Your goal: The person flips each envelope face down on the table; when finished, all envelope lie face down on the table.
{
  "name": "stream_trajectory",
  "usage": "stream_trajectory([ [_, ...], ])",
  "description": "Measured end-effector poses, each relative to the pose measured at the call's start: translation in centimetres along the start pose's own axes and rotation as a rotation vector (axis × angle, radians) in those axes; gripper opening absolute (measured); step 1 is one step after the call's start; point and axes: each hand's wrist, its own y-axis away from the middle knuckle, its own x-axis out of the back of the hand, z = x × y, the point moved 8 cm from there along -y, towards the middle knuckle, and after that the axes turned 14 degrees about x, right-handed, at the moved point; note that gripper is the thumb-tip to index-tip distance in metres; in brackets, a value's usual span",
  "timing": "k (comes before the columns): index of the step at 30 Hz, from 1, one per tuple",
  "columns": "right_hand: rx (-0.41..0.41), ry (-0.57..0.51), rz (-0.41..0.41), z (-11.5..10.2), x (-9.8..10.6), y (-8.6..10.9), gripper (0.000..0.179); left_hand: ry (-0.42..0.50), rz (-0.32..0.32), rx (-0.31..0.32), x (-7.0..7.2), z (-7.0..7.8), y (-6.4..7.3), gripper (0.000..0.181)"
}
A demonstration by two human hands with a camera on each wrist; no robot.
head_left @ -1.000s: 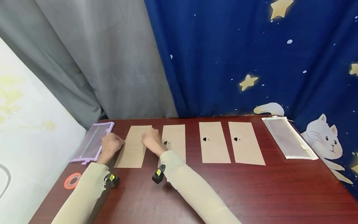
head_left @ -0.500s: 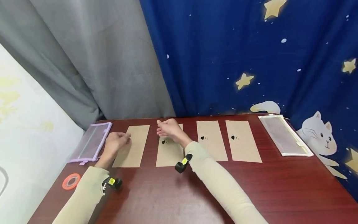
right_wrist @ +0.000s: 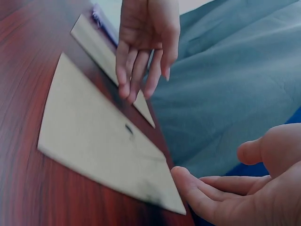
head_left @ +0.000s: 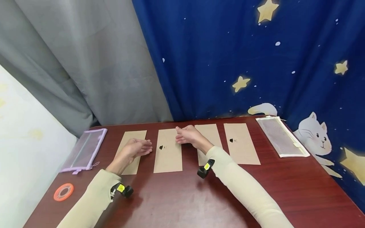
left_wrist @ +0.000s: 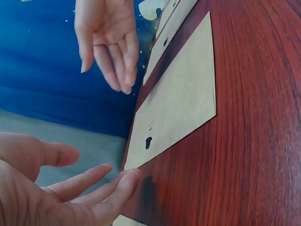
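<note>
The hat-printed kraft-paper sheet (head_left: 168, 158), second from the left in a row of four, lies flat on the tabletop (head_left: 176, 199) between the two hands. The left hand (head_left: 132, 150) is wide, fingers extended, grip empty; the right hand (head_left: 189, 135) is likewise wide and empty, the palms facing each other. Whether either hand's fingertips touch paper cannot be told. The left hand overlies the leftmost sheet (head_left: 132, 168) in the head view; the right hand and forearm partly cover the third sheet (head_left: 210, 131). The fourth sheet (head_left: 245, 147) is fully visible. All four are oblong, smooth, matt brown; three show a black hat mark. Two oblong mesh zip pouches flank the row: one lilac-edged pouch (head_left: 84, 151), one white-edged pouch (head_left: 280, 137). One orange ring (head_left: 57, 192) lies near the lilac-edged pouch. The tabletop is glossy, red-brown and wood-grained; behind it hang a grey curtain (head_left: 94, 63) and a star-printed blue curtain (head_left: 199, 79)
</note>
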Motion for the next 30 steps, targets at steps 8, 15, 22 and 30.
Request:
stream_trajectory([
  [8,-0.066,-0.036,0.023,2.1,1.8,1.1,0.055,0.02,-0.023,0.021,-0.5,-0.5,-0.4,0.044],
  [15,-0.111,-0.055,0.003,3.3,1.7,1.5,0.054,0.018,-0.014,0.076,-0.8,-0.9,-0.6,0.045],
  [22,-0.102,-0.084,0.026,3.2,1.2,1.6,0.053,-0.009,0.013,0.112,-1.1,-0.3,-0.4,0.048],
  [30,-0.131,-0.088,0.033,3.2,1.4,1.8,0.053,0.004,-0.018,0.133,-1.8,0.2,-1.3,0.048],
])
